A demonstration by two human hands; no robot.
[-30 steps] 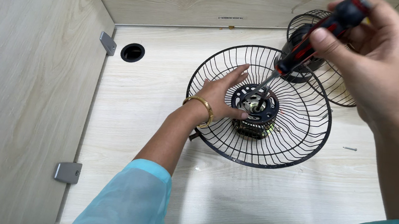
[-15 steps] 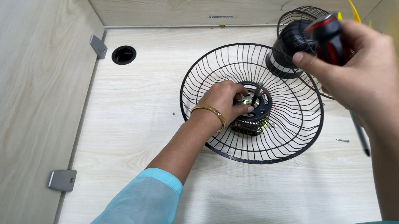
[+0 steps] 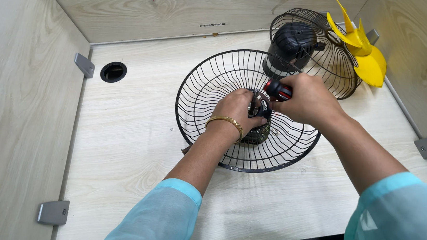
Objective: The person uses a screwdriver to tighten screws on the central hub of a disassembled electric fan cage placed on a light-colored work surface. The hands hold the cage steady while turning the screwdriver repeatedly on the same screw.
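Note:
A black wire fan guard lies like a bowl on the pale wooden table. At its centre sits a dark motor hub. My left hand, with a gold bangle on the wrist, grips the hub from the near side. My right hand is closed around a red-and-black screwdriver and holds it low against the hub; the tip is hidden between my hands.
A second wire guard with a black motor housing stands behind, beside a yellow fan blade in the far right corner. A round cable hole lies at the left. Wooden walls with grey brackets enclose the table on three sides.
My right hand has come down from high at the right, bringing the screwdriver to the hub beside my left hand. The view has shifted, showing the yellow blade.

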